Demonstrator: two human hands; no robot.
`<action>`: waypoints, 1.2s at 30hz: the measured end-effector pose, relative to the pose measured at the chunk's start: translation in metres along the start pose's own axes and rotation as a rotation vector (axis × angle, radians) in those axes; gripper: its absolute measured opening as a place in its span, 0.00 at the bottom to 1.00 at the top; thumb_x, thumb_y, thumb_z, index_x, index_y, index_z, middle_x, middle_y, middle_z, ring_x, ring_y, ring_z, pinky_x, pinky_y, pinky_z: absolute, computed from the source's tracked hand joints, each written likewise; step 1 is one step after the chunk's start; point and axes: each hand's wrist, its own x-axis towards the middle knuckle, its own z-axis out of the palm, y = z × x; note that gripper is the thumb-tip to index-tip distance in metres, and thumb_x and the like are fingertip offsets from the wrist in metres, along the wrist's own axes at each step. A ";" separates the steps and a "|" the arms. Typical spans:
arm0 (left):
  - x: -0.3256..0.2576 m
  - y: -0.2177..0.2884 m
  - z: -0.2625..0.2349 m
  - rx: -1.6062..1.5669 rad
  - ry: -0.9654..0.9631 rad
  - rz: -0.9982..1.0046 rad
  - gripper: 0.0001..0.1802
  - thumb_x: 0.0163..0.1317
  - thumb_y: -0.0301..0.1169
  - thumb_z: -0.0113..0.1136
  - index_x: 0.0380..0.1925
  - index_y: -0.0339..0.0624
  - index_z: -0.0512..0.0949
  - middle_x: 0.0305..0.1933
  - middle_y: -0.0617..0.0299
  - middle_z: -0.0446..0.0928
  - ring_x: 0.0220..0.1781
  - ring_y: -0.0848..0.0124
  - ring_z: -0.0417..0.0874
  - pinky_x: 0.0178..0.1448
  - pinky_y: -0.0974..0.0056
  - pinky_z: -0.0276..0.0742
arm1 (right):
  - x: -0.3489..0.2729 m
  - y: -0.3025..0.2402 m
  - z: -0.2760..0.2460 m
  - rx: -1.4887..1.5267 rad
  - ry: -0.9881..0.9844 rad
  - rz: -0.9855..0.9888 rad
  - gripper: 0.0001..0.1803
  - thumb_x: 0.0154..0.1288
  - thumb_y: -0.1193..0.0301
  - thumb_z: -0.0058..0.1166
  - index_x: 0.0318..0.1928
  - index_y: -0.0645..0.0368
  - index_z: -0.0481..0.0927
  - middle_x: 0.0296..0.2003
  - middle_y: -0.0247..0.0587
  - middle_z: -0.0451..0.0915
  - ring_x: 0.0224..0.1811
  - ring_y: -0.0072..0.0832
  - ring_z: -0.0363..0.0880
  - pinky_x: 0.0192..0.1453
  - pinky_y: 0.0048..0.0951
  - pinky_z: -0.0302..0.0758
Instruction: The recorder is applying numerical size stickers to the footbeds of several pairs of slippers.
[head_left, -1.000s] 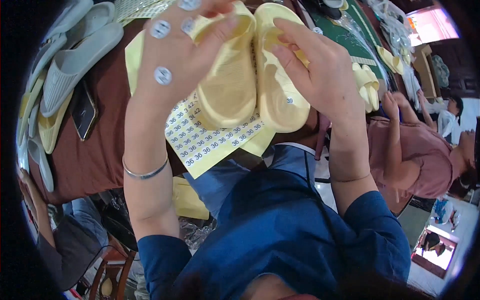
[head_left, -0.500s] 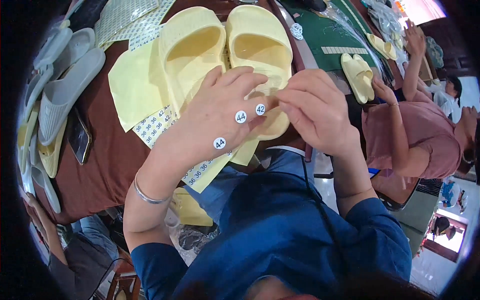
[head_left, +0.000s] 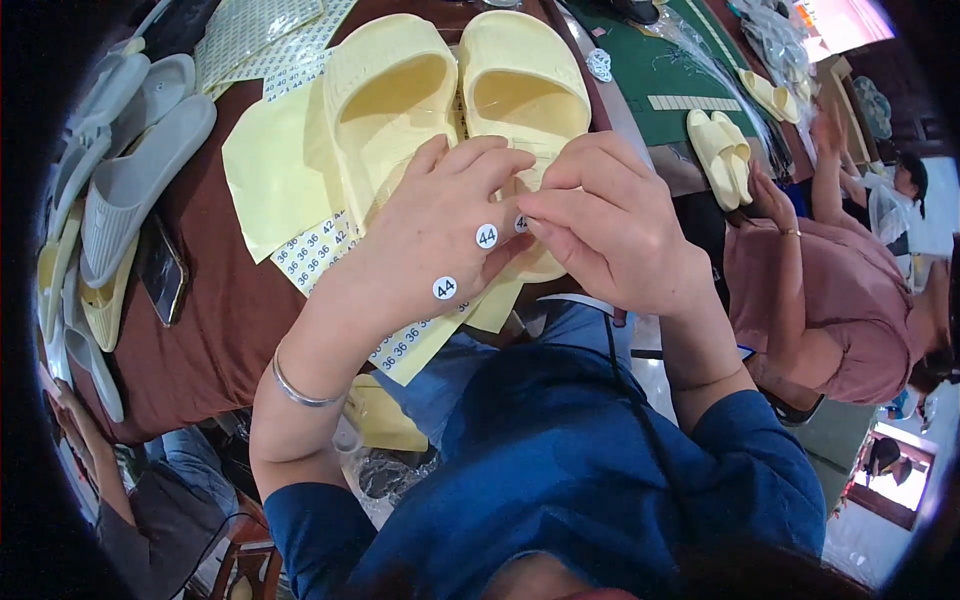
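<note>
At 10 o'clock, grey slippers point(head_left: 145, 180); at 9, a dark phone point(head_left: 161, 272), both on the brown-covered bench point(head_left: 225, 345). Sticker sheets point(head_left: 306, 255) lie partly beneath the large yellow slippers point(head_left: 393, 62), placed side by side at 12. The left hand point(head_left: 435, 225), fingers spread and released, extends over them. A round white sticker point(head_left: 519, 224) on its back is pinched by the right hand point(head_left: 615, 225), thumb and forefinger partly covering it. Smaller yellow slippers point(head_left: 716, 152) sit at 2 o'clock.
</note>
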 end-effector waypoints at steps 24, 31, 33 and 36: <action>0.003 0.003 -0.002 -0.050 0.127 0.024 0.21 0.49 0.25 0.70 0.46 0.38 0.80 0.56 0.51 0.76 0.59 0.52 0.77 0.64 0.53 0.71 | -0.011 0.002 -0.008 -0.006 0.001 0.050 0.08 0.50 0.80 0.63 0.33 0.63 0.80 0.33 0.44 0.78 0.37 0.42 0.77 0.43 0.36 0.76; 0.003 -0.001 -0.003 -0.073 0.115 0.033 0.18 0.50 0.25 0.70 0.43 0.37 0.79 0.54 0.51 0.77 0.58 0.51 0.77 0.63 0.53 0.71 | -0.008 0.004 0.000 -0.129 0.043 0.094 0.07 0.51 0.76 0.62 0.33 0.61 0.81 0.33 0.43 0.78 0.36 0.41 0.78 0.42 0.36 0.77; 0.004 -0.002 -0.002 -0.045 0.089 0.028 0.18 0.50 0.26 0.70 0.42 0.37 0.79 0.54 0.51 0.77 0.57 0.51 0.78 0.62 0.53 0.72 | -0.009 0.002 0.000 -0.127 0.053 0.129 0.07 0.52 0.76 0.62 0.33 0.60 0.81 0.33 0.43 0.78 0.36 0.41 0.78 0.42 0.37 0.77; 0.004 -0.001 -0.006 -0.067 0.088 0.029 0.19 0.51 0.26 0.69 0.45 0.38 0.80 0.54 0.51 0.77 0.56 0.52 0.78 0.62 0.53 0.72 | -0.009 0.001 -0.006 -0.120 0.071 0.188 0.07 0.51 0.76 0.63 0.33 0.60 0.81 0.32 0.43 0.78 0.36 0.41 0.78 0.42 0.37 0.77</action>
